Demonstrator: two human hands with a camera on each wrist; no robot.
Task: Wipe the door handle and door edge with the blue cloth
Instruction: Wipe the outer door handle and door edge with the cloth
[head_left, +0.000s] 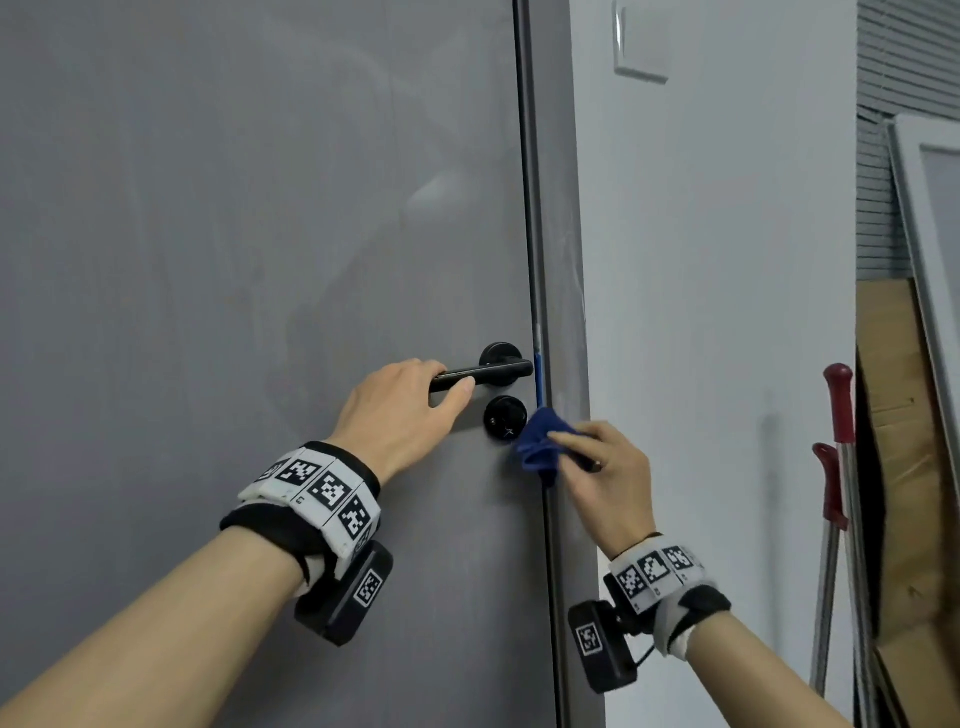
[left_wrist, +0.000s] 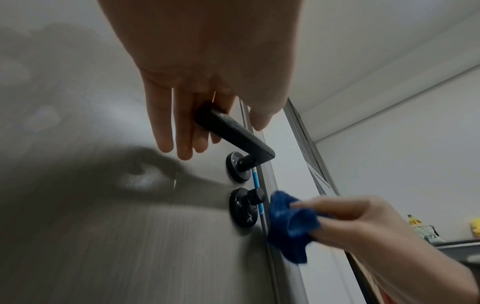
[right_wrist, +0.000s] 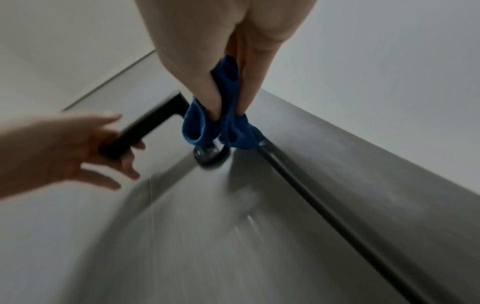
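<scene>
A black lever door handle (head_left: 493, 371) sits on the grey door (head_left: 234, 234), with a round black lock knob (head_left: 505, 418) below it. My left hand (head_left: 447, 382) holds the lever's free end, fingers over the top and thumb in front. The same handle (left_wrist: 233, 133) shows between fingers and thumb in the left wrist view. My right hand (head_left: 571, 449) pinches a bunched blue cloth (head_left: 537, 447) against the dark door edge (head_left: 540, 260), just right of the lock knob. The right wrist view shows the cloth (right_wrist: 228, 123) squeezed between thumb and fingers. A strip of blue tape (head_left: 538, 379) runs along the edge.
The grey door frame (head_left: 566, 260) and a white wall with a light switch (head_left: 640, 41) lie to the right. Red-handled metal poles (head_left: 841, 467), cardboard (head_left: 893, 415) and a white frame (head_left: 930, 208) lean at the far right.
</scene>
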